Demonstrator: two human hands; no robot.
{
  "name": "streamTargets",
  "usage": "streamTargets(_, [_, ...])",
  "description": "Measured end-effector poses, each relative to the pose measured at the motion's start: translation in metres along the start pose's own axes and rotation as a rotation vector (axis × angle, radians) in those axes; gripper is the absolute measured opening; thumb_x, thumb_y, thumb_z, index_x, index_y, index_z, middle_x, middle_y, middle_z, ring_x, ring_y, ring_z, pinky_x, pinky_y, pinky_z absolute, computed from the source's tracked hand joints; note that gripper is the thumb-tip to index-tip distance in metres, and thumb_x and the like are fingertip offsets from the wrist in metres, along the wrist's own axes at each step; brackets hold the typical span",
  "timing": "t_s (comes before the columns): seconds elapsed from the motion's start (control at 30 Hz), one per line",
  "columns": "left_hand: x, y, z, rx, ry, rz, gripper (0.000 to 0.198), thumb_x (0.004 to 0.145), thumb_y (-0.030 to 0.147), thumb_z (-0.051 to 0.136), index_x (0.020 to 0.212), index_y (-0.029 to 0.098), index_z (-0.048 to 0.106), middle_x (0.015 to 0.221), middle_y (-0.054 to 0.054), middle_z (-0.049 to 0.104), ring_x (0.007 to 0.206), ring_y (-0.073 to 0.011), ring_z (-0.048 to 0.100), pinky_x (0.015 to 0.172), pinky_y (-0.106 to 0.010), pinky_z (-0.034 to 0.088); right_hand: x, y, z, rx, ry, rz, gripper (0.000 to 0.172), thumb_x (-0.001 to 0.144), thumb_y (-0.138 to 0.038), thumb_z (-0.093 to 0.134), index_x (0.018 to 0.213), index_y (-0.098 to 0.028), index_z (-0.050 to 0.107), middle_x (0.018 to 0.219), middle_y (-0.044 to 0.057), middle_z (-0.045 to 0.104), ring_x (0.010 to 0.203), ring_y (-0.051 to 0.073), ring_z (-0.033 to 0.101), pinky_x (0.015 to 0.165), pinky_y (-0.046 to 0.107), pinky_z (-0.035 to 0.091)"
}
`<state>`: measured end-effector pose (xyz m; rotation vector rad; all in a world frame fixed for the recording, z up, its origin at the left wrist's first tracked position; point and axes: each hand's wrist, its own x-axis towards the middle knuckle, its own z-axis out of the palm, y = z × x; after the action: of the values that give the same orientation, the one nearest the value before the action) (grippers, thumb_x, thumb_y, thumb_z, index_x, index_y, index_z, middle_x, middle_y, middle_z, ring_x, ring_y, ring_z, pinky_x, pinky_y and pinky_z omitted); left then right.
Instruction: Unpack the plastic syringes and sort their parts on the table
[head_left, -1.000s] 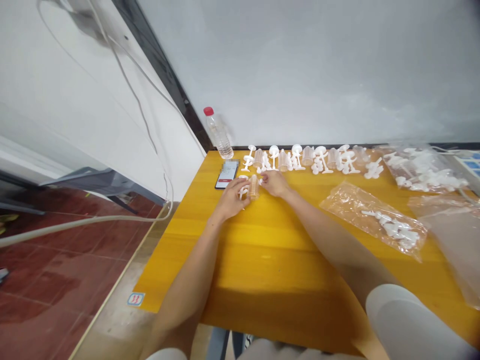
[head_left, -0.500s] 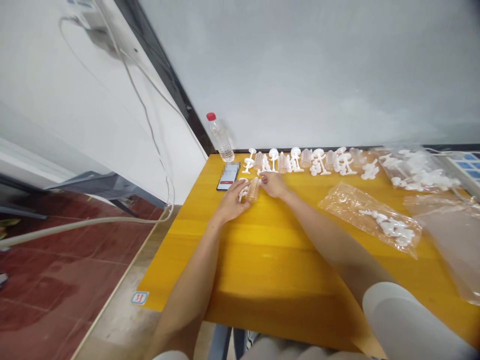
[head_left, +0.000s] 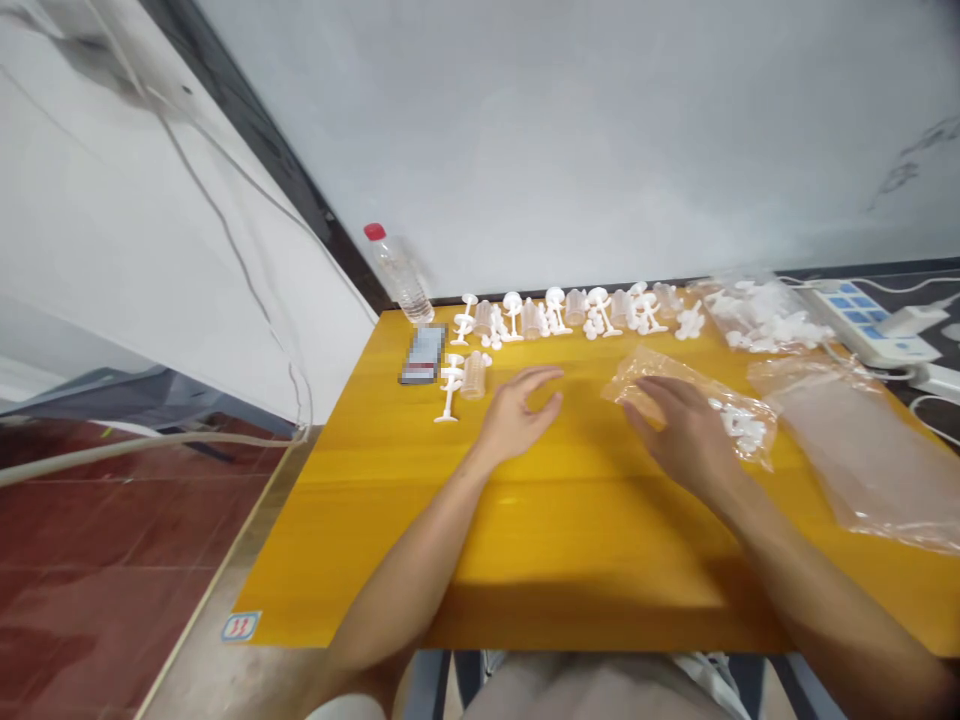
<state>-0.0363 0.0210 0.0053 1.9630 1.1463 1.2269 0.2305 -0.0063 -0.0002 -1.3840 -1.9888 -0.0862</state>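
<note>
Over the middle of the table, my left hand (head_left: pixel 519 415) is open, thumb and fingers apart with nothing between them. Just left of it lie a clear ribbed plastic cylinder (head_left: pixel 474 376) and a white plunger-shaped part (head_left: pixel 448 388). My right hand (head_left: pixel 682 430) is also open, its fingers reaching over the near side of a clear plastic bag (head_left: pixel 634 372). Small white plastic parts (head_left: pixel 742 425) show inside that bag, to the right of the hand. Whether the fingertips touch the bag, I cannot tell.
Along the back edge runs a row of white plungers (head_left: pixel 512 315) and clear cylinders (head_left: pixel 576 306). A water bottle (head_left: pixel 405 280) and phone (head_left: pixel 424 355) are at back left. A fuller bag (head_left: pixel 769 312), a flat plastic bag (head_left: pixel 862 450) and a power strip (head_left: pixel 862 325) occupy the right.
Both hands have left the clear cylinder and moved right; the cylinder now lies on the table by the white plunger part. My right hand has come to the small bag. The view has shifted right.
</note>
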Motion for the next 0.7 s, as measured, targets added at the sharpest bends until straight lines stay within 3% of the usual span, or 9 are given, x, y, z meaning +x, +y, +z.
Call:
streamTargets(0.07, [0.015, 0.003, 0.042, -0.167, -0.115, -0.126, 0.03, 0.094, 0.025, 0.061, 0.118, 0.015, 0.074, 0.123, -0.012, 0.076, 0.11, -0.022, 0.073, 0.1, -0.035, 0.056, -0.03, 0.043, -0.025, -0.207, 0.101, 0.094, 0.038, 0.098, -0.04, 0.061, 0.123, -0.014, 0.073, 0.127, 0.021, 0.07, 0.12, 0.037, 0.065, 0.106, 0.056, 0.051])
streamTargets(0.13, [0.03, 0.001, 0.077, -0.247, -0.174, -0.25, 0.028, 0.093, 0.023, 0.061, 0.115, 0.014, 0.076, 0.118, -0.012, 0.078, 0.106, -0.022, 0.074, 0.098, -0.034, 0.056, -0.051, 0.078, -0.036, -0.33, 0.099, 0.179, 0.042, 0.098, -0.042, 0.06, 0.125, -0.012, 0.073, 0.133, 0.025, 0.066, 0.125, 0.042, 0.062, 0.108, 0.059, 0.049])
streamTargets(0.2, [0.042, -0.003, 0.099, -0.263, -0.187, -0.37, 0.024, 0.09, 0.017, 0.063, 0.109, 0.016, 0.078, 0.114, -0.009, 0.079, 0.106, -0.0217, 0.074, 0.099, -0.033, 0.055, -0.061, 0.099, -0.036, -0.324, 0.021, 0.244, 0.045, 0.099, -0.045, 0.058, 0.129, -0.014, 0.072, 0.137, 0.025, 0.063, 0.127, 0.042, 0.062, 0.107, 0.059, 0.05])
streamTargets(0.27, [0.046, -0.009, 0.107, -0.259, -0.184, -0.473, 0.019, 0.085, 0.012, 0.065, 0.098, 0.015, 0.078, 0.104, -0.007, 0.081, 0.099, -0.0207, 0.074, 0.094, -0.032, 0.055, -0.063, 0.107, -0.028, -0.22, -0.063, 0.275, 0.046, 0.099, -0.047, 0.056, 0.131, -0.017, 0.071, 0.14, 0.021, 0.062, 0.125, 0.038, 0.064, 0.105, 0.055, 0.054])
streamTargets(0.33, [0.042, -0.015, 0.1, -0.261, -0.182, -0.551, 0.013, 0.082, 0.009, 0.064, 0.088, 0.014, 0.076, 0.089, -0.006, 0.079, 0.081, -0.0182, 0.074, 0.082, -0.03, 0.057, -0.059, 0.107, -0.017, -0.09, -0.117, 0.265, 0.046, 0.098, -0.047, 0.056, 0.134, -0.019, 0.069, 0.146, 0.018, 0.059, 0.126, 0.035, 0.065, 0.106, 0.051, 0.054])
streamTargets(0.47, [0.019, -0.024, 0.065, -0.276, -0.153, -0.66, 0.006, 0.082, 0.015, 0.069, 0.087, 0.012, 0.07, 0.071, -0.002, 0.071, 0.053, -0.0099, 0.06, 0.057, -0.023, 0.05, -0.045, 0.104, -0.001, 0.076, -0.13, 0.195, 0.052, 0.097, -0.046, 0.059, 0.141, -0.018, 0.064, 0.147, 0.016, 0.059, 0.137, 0.031, 0.058, 0.115, 0.047, 0.049])
streamTargets(0.57, [0.003, -0.026, 0.042, -0.296, -0.148, -0.723, 0.019, 0.078, 0.024, 0.076, 0.092, 0.013, 0.071, 0.073, -0.002, 0.072, 0.049, -0.0069, 0.053, 0.048, -0.019, 0.042, -0.034, 0.101, 0.007, 0.173, -0.107, 0.195, 0.048, 0.098, -0.044, 0.057, 0.137, -0.018, 0.066, 0.142, 0.015, 0.064, 0.132, 0.029, 0.062, 0.113, 0.046, 0.05])
streamTargets(0.7, [-0.008, -0.028, 0.031, -0.361, -0.24, -0.8, 0.034, 0.077, 0.035, 0.078, 0.103, 0.014, 0.077, 0.087, -0.008, 0.078, 0.049, -0.0075, 0.054, 0.045, -0.02, 0.039, -0.023, 0.094, 0.019, 0.292, -0.097, 0.241, 0.039, 0.101, -0.041, 0.053, 0.128, -0.02, 0.071, 0.135, 0.013, 0.069, 0.125, 0.026, 0.066, 0.107, 0.043, 0.055])
